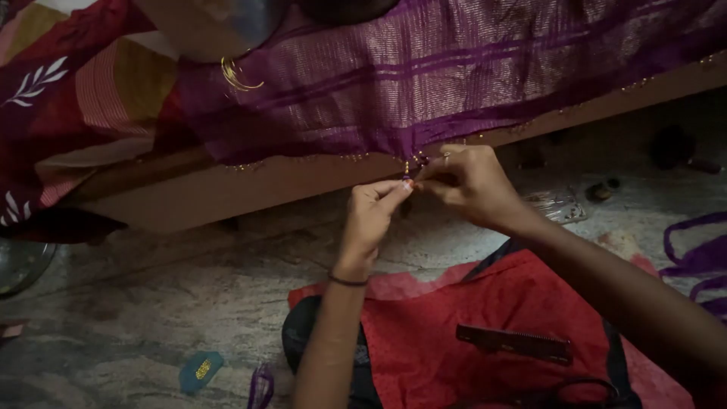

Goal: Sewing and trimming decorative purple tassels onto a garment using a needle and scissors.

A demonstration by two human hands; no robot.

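Observation:
A purple striped cloth with small gold beads along its hem hangs over a wooden bed edge. My left hand pinches the hem's edge between thumb and forefinger, where a small bead tassel hangs. My right hand is closed on the same spot from the right, fingers touching the left hand's fingertips. Whether it holds a needle or thread is too small to tell. A thin dark band circles my left wrist.
A red cloth covers my lap, with a dark comb lying on it. A metal bowl sits at the far left on the stone floor. A small teal object lies on the floor. Purple strips lie at the right.

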